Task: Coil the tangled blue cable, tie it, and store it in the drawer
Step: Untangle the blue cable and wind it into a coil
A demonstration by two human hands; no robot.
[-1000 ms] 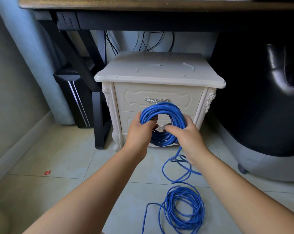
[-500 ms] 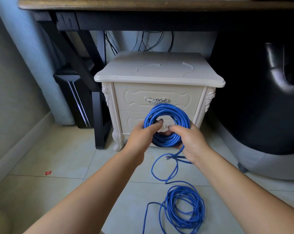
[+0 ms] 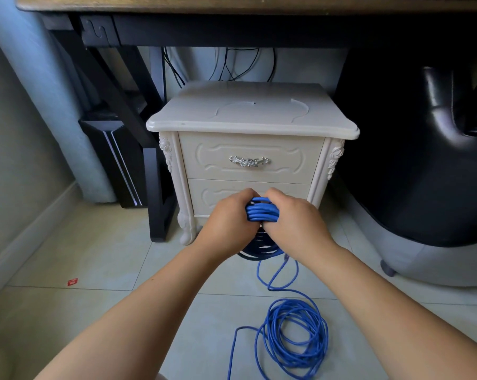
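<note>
A coil of blue cable [image 3: 261, 212] is squeezed flat between both hands in front of the cream nightstand's lower drawer [image 3: 212, 193]. My left hand [image 3: 229, 218] grips its left side and my right hand [image 3: 292, 218] grips its right side, knuckles up. The coil's lower part hangs in shadow below my hands. A loose strand runs down to a second loop pile of blue cable [image 3: 295, 335] on the floor tiles. The upper drawer [image 3: 204, 157] with its silver handle [image 3: 249, 161] is closed.
The nightstand [image 3: 252, 116] stands under a dark wooden desk [image 3: 177, 4]. A black desk leg [image 3: 158, 198] and a black computer case [image 3: 114, 157] are to its left, a black chair [image 3: 423, 160] to its right. A small red scrap [image 3: 72, 281] lies on the floor.
The coil was held upright as an open ring; now both hands have closed in and lowered, squeezing it into a flat bundle. The loose strand on the floor has shifted.
</note>
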